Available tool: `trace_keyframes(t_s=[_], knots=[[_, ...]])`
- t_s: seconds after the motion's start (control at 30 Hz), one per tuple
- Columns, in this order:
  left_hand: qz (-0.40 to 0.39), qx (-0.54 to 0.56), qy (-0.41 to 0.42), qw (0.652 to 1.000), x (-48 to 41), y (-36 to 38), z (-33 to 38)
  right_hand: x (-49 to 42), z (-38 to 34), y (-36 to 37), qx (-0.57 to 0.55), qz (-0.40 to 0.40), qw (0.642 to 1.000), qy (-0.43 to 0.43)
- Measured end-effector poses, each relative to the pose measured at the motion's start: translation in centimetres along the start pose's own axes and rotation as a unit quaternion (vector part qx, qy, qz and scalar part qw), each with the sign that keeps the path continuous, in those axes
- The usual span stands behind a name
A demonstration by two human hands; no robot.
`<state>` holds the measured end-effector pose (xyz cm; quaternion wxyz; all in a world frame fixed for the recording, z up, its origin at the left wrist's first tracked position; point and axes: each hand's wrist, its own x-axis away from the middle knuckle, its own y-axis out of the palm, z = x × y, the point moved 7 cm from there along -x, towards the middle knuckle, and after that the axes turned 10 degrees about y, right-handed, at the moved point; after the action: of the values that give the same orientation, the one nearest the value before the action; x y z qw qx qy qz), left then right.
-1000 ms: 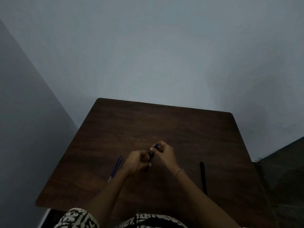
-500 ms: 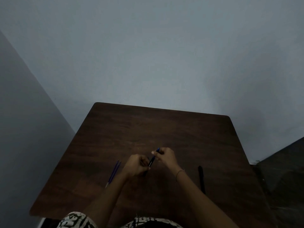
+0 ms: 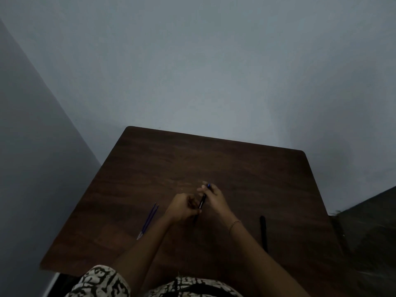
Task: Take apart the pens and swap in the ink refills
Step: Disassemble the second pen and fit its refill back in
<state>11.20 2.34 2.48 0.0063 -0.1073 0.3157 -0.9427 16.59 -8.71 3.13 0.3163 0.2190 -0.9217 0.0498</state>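
Observation:
Both hands hold one dark pen [image 3: 202, 201] with a blue end just above the middle of the brown table [image 3: 214, 163]. My right hand [image 3: 214, 199] grips its upper part near the blue end. My left hand [image 3: 182, 207] is closed around its lower end, which is hidden by the fingers. Two thin blue ink refills [image 3: 150, 219] lie side by side on the table, left of my left hand. A second black pen [image 3: 263, 232] lies on the table to the right of my right forearm.
The table stands in a corner with grey walls behind and to the left. A dark surface [image 3: 368, 228] sits past the table's right edge. A patterned garment [image 3: 102, 281] shows at the bottom.
The hands have shifted slightly apart along the pen, with more of its dark barrel showing between them. The camera view has tilted a little.

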Motion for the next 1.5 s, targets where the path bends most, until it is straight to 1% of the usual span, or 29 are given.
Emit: trace_keyframes(t_s=[0.03, 0.1, 0.2, 0.33, 0.5, 0.57, 0.67, 0.8, 1.03, 1.23, 1.3, 1.5], knots=[[0.000, 0.001, 0.003, 1.000, -0.2, 0.0, 0.0, 0.1, -0.1, -0.1, -0.040, -0.002, 0.999, -0.005], [-0.001, 0.011, 0.003, 1.000, -0.4, 0.2, 0.1, 0.2, -0.5, -0.3, -0.061, -0.002, 0.998, -0.023], [-0.003, 0.020, 0.006, 1.000, -0.5, 0.5, 0.3, 0.4, -1.0, -0.7, -0.050, 0.006, 0.998, -0.040], [-0.019, 0.061, 0.000, 0.998, -0.3, 1.3, 0.6, 0.4, -1.0, -1.5, -0.045, 0.043, 0.998, -0.023], [-0.028, 0.070, -0.006, 0.997, -0.1, 1.6, 1.1, 0.0, -0.5, -2.1, -0.011, 0.084, 0.996, -0.010], [-0.027, 0.070, -0.008, 0.997, 0.0, 1.6, 1.1, -0.1, -0.3, -1.9, -0.026, 0.078, 0.997, -0.010], [-0.021, 0.084, -0.023, 0.996, 0.2, 1.4, 1.0, -0.2, 0.4, -1.6, -0.078, 0.035, 0.996, 0.012], [-0.013, 0.089, -0.022, 0.996, 0.6, 1.3, 1.0, -0.1, 0.7, -1.5, -0.072, 0.011, 0.997, 0.004], [0.000, 0.112, -0.011, 0.994, 0.7, 1.3, 1.7, -0.4, 0.5, -1.5, -0.071, 0.027, 0.997, 0.006], [-0.017, 0.116, -0.026, 0.993, 1.2, 2.2, 0.8, -0.2, 1.8, -0.9, -0.059, 0.004, 0.998, 0.013], [-0.010, 0.123, -0.025, 0.992, 1.4, 2.2, 0.9, -0.2, 1.8, -1.0, -0.065, 0.003, 0.998, 0.007], [-0.022, 0.121, -0.042, 0.991, 1.2, 2.1, 0.5, -0.6, 1.5, -1.9, -0.040, 0.044, 0.998, 0.005]])
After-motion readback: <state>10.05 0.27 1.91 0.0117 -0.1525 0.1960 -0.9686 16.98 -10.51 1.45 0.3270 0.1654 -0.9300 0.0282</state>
